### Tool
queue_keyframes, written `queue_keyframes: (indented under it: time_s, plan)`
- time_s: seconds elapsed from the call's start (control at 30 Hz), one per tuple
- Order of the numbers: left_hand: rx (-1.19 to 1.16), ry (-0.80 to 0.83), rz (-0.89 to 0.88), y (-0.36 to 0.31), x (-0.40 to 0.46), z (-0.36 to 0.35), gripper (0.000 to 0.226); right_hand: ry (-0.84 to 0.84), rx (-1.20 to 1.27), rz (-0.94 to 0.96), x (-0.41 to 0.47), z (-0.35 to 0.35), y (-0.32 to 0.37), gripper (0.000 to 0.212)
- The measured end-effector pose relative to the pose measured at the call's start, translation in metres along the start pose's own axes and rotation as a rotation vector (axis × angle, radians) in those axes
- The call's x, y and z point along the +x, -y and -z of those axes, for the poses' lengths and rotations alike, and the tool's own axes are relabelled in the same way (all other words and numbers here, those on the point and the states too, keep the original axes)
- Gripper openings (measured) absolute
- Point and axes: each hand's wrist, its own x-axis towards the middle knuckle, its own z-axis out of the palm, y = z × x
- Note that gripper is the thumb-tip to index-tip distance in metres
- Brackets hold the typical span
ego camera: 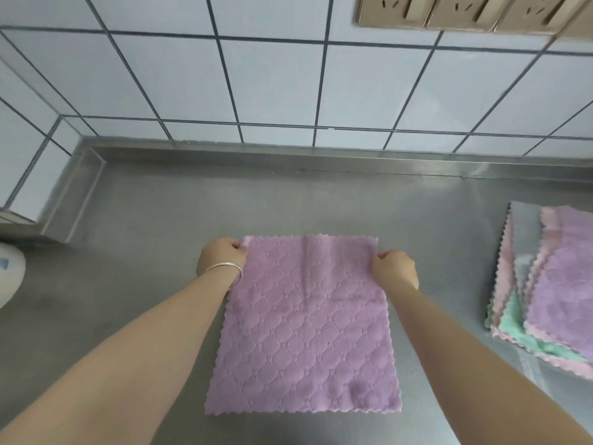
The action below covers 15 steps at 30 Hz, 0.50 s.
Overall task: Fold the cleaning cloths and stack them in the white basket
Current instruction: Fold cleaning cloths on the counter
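Both hands, left hand (221, 252) and right hand (393, 266), pinch the purple cloth's (305, 332) far corners, probably so it folds evenly toward me.

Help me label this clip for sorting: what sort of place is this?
Probably a kitchen or a utility work area. A stainless steel counter with a raised back lip meets a white tiled wall, and wall sockets sit above. Cleaning cloths are piled at the right.
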Motion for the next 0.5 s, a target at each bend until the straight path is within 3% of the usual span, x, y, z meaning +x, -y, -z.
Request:
queue_keyframes:
  time_s: [0.2, 0.3, 0.4, 0.5]
  plan:
    - [0.032, -0.103, -0.018, 0.005, 0.005, 0.0, 0.019, -0.047, -0.064, -0.001, 0.005, 0.002, -0.008, 0.031]
    - [-0.054, -0.113, -0.073, 0.012, -0.003, 0.005, 0.029, -0.113, 0.009, 0.048, -0.009, 0.007, -0.01, 0.017]
    - [-0.023, -0.091, -0.305, 0.026, -0.032, 0.01, 0.032, -0.154, -0.086, 0.271, -0.039, 0.001, -0.022, 0.012]
    - [0.101, -0.033, -0.68, 0.054, -0.076, 0.004, 0.034, -0.189, -0.181, 0.671, -0.076, -0.019, -0.042, 0.03]
